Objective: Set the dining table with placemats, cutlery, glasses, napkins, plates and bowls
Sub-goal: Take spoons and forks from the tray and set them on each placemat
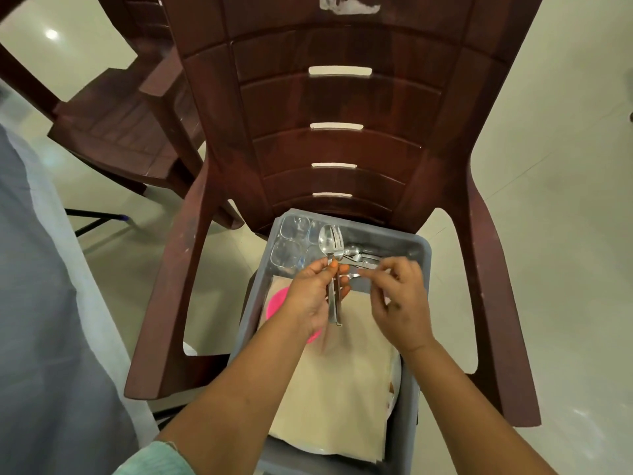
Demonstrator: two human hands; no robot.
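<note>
With the left hand [310, 296] already gripping a spoon [326, 238] and fork [338, 240] at frame centre, the right hand [399, 296] (fingers curled, apparently pinching a knife [366, 265]) should lift it flat from the tray [423, 246] to join them.

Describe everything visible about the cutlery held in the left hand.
The left hand grips a spoon and a fork together by their handles. Both look like shiny steel. They stand roughly upright, spoon bowl and tines pointing away from the person, flat handle ends sticking out below the fingers, above the grey bin.
</note>
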